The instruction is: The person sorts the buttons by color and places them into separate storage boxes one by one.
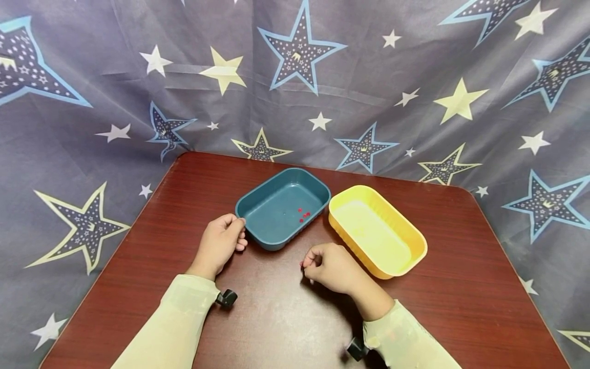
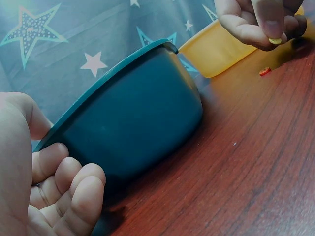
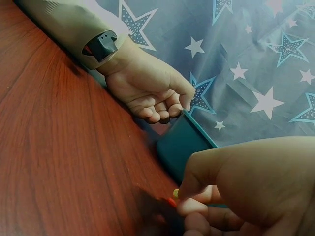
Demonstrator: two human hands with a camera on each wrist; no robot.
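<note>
My left hand (image 1: 220,242) grips the near-left rim of a teal plastic tray (image 1: 272,219), thumb over the edge and fingers curled beneath, also seen in the left wrist view. Several tiny red pieces (image 1: 308,214) lie inside, toward the tray's right side. My right hand (image 1: 336,269) is in front of the two trays, low over the table. Its thumb and fingers pinch a tiny yellow piece (image 2: 275,41), which peeks out at the fingertips. A tiny red disc-like piece (image 2: 265,71) shows just beside those fingertips, against the tabletop.
A yellow plastic tray (image 1: 354,240) stands right of the teal one, their corners close together. Both sit on a reddish-brown wooden table (image 1: 267,318). Star-patterned grey cloth (image 1: 359,66) hangs behind and at the sides. Each wrist carries a small black camera (image 1: 227,298).
</note>
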